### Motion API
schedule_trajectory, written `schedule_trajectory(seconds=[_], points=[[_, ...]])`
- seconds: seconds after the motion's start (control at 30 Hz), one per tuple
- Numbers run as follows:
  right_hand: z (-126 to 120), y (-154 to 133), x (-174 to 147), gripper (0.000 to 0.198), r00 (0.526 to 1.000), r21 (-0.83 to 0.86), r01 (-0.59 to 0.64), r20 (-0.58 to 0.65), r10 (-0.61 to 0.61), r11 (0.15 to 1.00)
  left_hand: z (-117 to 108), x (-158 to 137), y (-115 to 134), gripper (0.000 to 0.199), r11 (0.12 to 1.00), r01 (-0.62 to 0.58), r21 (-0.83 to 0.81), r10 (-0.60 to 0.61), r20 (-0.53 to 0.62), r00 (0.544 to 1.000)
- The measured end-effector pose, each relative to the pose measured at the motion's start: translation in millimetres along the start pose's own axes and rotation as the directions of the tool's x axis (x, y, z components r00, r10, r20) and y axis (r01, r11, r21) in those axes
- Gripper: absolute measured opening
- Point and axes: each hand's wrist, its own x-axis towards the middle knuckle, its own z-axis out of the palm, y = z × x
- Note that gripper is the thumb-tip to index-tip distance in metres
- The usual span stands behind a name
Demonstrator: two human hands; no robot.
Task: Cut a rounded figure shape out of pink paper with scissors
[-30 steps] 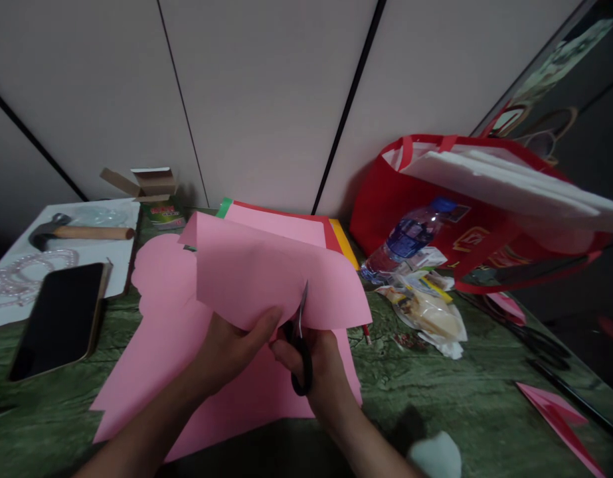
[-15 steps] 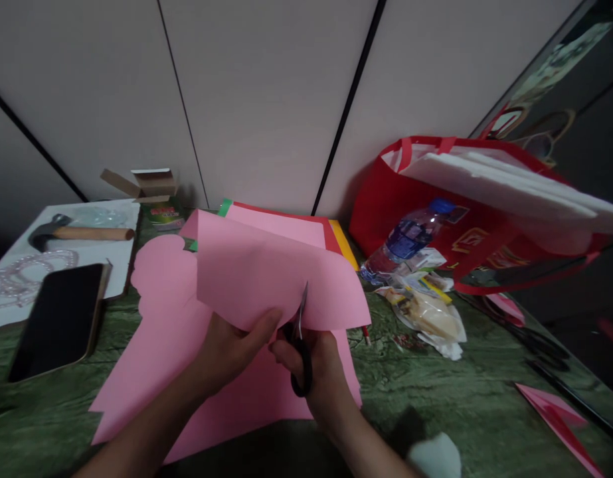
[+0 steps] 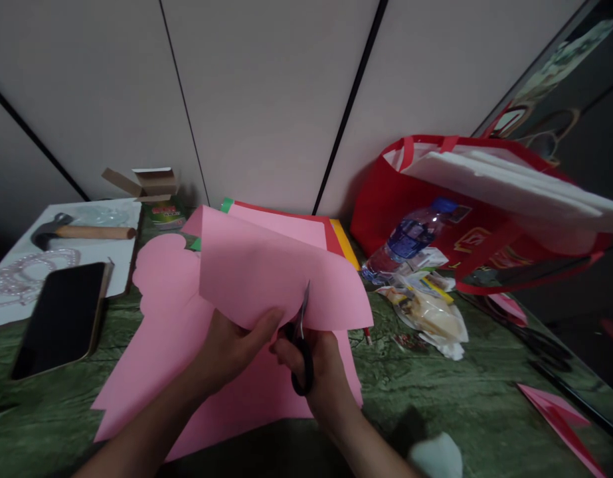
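Pink paper (image 3: 266, 279) stands up in the middle of the frame, above more pink paper lying on the green surface (image 3: 436, 398). My left hand (image 3: 231, 352) pinches its bottom edge, thumb on top. My right hand (image 3: 321, 372) has its fingers curled through the black scissors (image 3: 302, 345), blades poking up into the sheet. I think I am in the middle of a cut. Next I should turn the paper slowly and snip with care.

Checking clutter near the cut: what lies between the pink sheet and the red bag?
Head view: a water bottle on its side, and crumpled wrappers on the green table.
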Motion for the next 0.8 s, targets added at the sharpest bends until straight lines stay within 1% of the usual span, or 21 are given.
schedule_trajectory(seconds=[0.17, 0.3, 0.43, 0.53, 0.67, 0.8], points=[[-0.2, -0.5, -2.1, 0.01, 1.0, -0.007, -0.016, -0.004, 0.016, 1.0, 0.1, 0.1, -0.3, 0.024, 1.0, -0.001, -0.022, 0.001, 0.016, 1.0], [0.6, -2.2, -2.5, 0.011, 0.999, -0.018, -0.029, -0.029, 0.028, 0.999, 0.8, 1.0, 1.0, 0.025, 1.0, 0.01, -0.027, -0.01, -0.004, 1.0], [1.5, 2.5, -0.7, 0.012, 0.999, 0.008, -0.006, -0.033, 0.006, 1.0, 0.3, 1.5, 1.3, 0.025, 0.999, 0.004, -0.032, -0.004, 0.011, 1.0], [1.6, 6.7, -0.8, 0.015, 0.998, 0.02, 0.019, -0.06, -0.017, 1.0, -0.8, 1.5, -0.1, 0.025, 1.0, 0.003, -0.027, -0.003, 0.017, 1.0], [0.5, 6.2, -2.3, 0.018, 0.999, 0.017, 0.037, -0.036, -0.036, 0.999, -1.8, 1.2, -1.4, 0.025, 1.0, 0.018, -0.019, -0.018, -0.012, 1.0], [-0.1, 5.9, -1.8, 0.019, 0.999, 0.008, 0.02, -0.026, -0.02, 1.0, -2.7, 0.1, -2.2, 0.024, 0.999, 0.041, 0.0, -0.041, -0.016, 0.999]])
